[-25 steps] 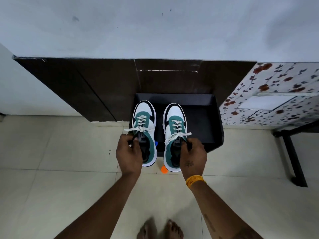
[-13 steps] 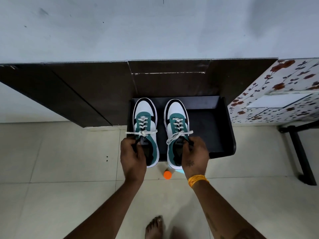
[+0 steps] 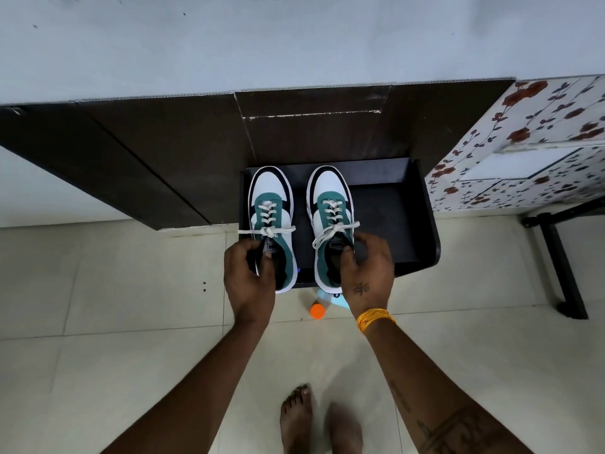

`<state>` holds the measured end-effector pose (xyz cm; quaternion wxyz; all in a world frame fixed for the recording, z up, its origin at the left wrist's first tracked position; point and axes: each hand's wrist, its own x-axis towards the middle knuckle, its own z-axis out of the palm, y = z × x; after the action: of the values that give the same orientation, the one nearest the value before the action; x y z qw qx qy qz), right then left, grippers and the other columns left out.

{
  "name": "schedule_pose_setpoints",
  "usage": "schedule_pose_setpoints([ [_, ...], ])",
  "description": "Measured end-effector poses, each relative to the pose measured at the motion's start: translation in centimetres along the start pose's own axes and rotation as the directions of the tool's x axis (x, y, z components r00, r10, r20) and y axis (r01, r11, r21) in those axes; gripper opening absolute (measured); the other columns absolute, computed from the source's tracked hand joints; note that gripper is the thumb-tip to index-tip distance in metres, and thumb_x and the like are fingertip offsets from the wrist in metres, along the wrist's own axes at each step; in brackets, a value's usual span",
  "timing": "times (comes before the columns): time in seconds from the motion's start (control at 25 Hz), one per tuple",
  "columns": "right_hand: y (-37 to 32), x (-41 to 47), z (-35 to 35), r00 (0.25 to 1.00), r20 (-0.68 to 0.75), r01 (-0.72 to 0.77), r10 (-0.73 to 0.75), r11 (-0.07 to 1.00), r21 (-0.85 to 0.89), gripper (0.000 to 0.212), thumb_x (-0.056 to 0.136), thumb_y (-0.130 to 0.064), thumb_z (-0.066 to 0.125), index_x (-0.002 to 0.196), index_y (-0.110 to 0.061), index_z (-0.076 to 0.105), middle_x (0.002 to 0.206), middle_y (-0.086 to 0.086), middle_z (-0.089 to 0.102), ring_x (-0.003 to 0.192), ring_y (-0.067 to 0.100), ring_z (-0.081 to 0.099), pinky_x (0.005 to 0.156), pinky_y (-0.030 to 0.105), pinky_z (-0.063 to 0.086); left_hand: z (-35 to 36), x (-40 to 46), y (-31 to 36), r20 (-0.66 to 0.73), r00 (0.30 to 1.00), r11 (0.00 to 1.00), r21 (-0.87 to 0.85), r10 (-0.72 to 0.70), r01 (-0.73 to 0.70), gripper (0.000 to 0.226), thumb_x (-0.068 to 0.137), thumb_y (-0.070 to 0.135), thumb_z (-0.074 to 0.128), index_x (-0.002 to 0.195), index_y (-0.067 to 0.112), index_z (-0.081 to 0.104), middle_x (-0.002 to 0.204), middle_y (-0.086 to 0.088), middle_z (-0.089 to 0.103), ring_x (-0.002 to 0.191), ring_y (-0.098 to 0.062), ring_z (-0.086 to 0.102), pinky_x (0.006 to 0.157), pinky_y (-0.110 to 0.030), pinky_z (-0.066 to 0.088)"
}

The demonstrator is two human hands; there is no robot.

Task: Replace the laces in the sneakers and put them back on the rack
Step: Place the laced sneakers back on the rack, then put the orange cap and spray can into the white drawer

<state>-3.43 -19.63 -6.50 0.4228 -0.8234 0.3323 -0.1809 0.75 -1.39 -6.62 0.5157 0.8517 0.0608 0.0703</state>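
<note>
Two white, green and black sneakers with tied white laces stand side by side, toes toward the wall, over the black rack shelf (image 3: 393, 217). My left hand (image 3: 248, 276) grips the collar of the left sneaker (image 3: 270, 204) at its heel end. The collar of the right sneaker (image 3: 330, 204) is gripped by my right hand (image 3: 368, 267), which wears a yellow wristband. Both heels reach past the shelf's front edge. My hands hide the heels.
A dark brown cabinet (image 3: 163, 152) runs along the wall left of and behind the shelf. A floral-patterned unit (image 3: 523, 152) with a black frame leg (image 3: 563, 263) stands to the right. An orange-capped bottle (image 3: 317, 310) lies on the tiled floor below the shoes. My bare feet (image 3: 320, 421) are near.
Both sneakers have moved forward over the black shelf, carried by my hands. The view has come closer to the rack, and my feet have stepped forward.
</note>
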Motion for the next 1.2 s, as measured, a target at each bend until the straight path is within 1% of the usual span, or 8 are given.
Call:
schedule_pose_setpoints([
  [0.12,-0.9,-1.7,-1.9,0.998,-0.059,0.024,-0.024,1.000,0.010,0.026,0.089,-0.009,0.069,0.115,-0.010,0.069,0.114,0.004,0.063,0.105,0.022,0.061,0.089,0.033,0.053,-0.8,-2.2,3.1,-0.008,0.999,0.996,-0.077,0.045,-0.046,0.021,0.095,0.007,0.068,0.112,0.017,0.064,0.110,0.002,0.064,0.104,-0.019,0.063,0.090,-0.036,0.054],
  [0.24,-1.3,-4.4,-3.9,0.998,-0.063,-0.010,0.018,0.993,0.120,0.020,0.090,-0.009,0.066,0.109,-0.011,0.071,0.106,-0.001,0.064,0.094,0.016,0.064,0.084,0.036,0.057,-1.1,-5.8,5.8,0.038,0.999,0.986,-0.165,-0.027,0.032,0.008,0.096,0.004,0.066,0.098,0.012,0.068,0.090,0.004,0.069,0.083,-0.007,0.063,0.076,-0.022,0.050],
  [0.36,0.6,-6.8,-5.7,0.995,-0.048,-0.083,0.093,0.981,0.173,0.018,0.089,-0.004,0.067,0.100,-0.018,0.069,0.100,-0.004,0.066,0.088,0.000,0.062,0.079,0.028,0.057,0.3,-9.8,6.2,0.126,0.984,0.974,-0.173,-0.128,0.149,0.011,0.096,0.008,0.068,0.087,0.013,0.069,0.075,0.008,0.067,0.070,-0.004,0.060,0.067,-0.017,0.046],
  [0.56,9.5,-9.3,-5.8,0.991,0.055,-0.129,0.125,0.989,0.078,0.017,0.088,-0.004,0.066,0.103,-0.011,0.071,0.102,0.000,0.069,0.094,0.017,0.064,0.079,0.001,0.043,5.3,-15.0,0.1,0.225,0.946,0.965,-0.069,-0.231,0.252,0.008,0.094,0.010,0.070,0.087,0.015,0.071,0.079,0.013,0.071,0.077,-0.002,0.065,0.073,-0.011,0.047],
  [0.72,19.0,-9.4,-3.4,0.980,0.076,-0.188,0.186,0.982,0.031,0.022,0.084,-0.017,0.064,0.102,-0.011,0.072,0.100,0.000,0.071,0.089,0.017,0.066,0.087,0.035,0.056,10.1,-17.4,-7.5,0.226,0.910,0.936,0.030,-0.347,0.350,0.007,0.091,0.010,0.070,0.091,0.016,0.071,0.083,0.014,0.071,0.076,0.006,0.063,0.072,-0.005,0.042],
  [0.92,30.3,-7.5,1.5,0.952,0.166,-0.245,0.256,0.966,-0.088,0.022,0.085,-0.009,0.070,0.107,-0.011,0.072,0.106,0.004,0.071,0.096,0.021,0.069,0.089,0.044,0.058,17.1,-18.6,-19.1,0.201,0.880,0.901,0.159,-0.430,0.403,0.020,0.087,0.019,0.077,0.102,0.024,0.065,0.100,0.007,0.072,0.083,-0.005,0.067,0.069,-0.005,0.043],
  [1.08,36.8,-6.1,6.4,0.940,0.253,-0.168,0.228,0.957,-0.239,0.032,0.086,-0.012,0.070,0.118,-0.013,0.070,0.114,0.007,0.068,0.111,0.029,0.062,0.089,0.040,0.056,22.6,-18.6,-27.2,0.138,0.888,0.876,0.290,-0.438,0.387,0.053,0.080,0.024,0.085,0.127,0.018,0.062,0.121,-0.001,0.064,0.103,-0.024,0.066,0.085,-0.033,0.054],
  [1.2,40.3,-4.1,9.3,0.933,0.294,-0.068,0.207,0.904,-0.422,0.046,0.085,-0.016,0.069,0.130,-0.013,0.063,0.124,0.009,0.060,0.119,0.033,0.051,0.085,0.040,0.051,25.5,-18.0,-31.8,0.115,0.871,0.832,0.376,-0.478,0.407,0.079,0.076,0.026,0.089,0.144,0.014,0.051,0.136,-0.012,0.055,0.116,-0.034,0.060,0.095,-0.041,0.051],
])
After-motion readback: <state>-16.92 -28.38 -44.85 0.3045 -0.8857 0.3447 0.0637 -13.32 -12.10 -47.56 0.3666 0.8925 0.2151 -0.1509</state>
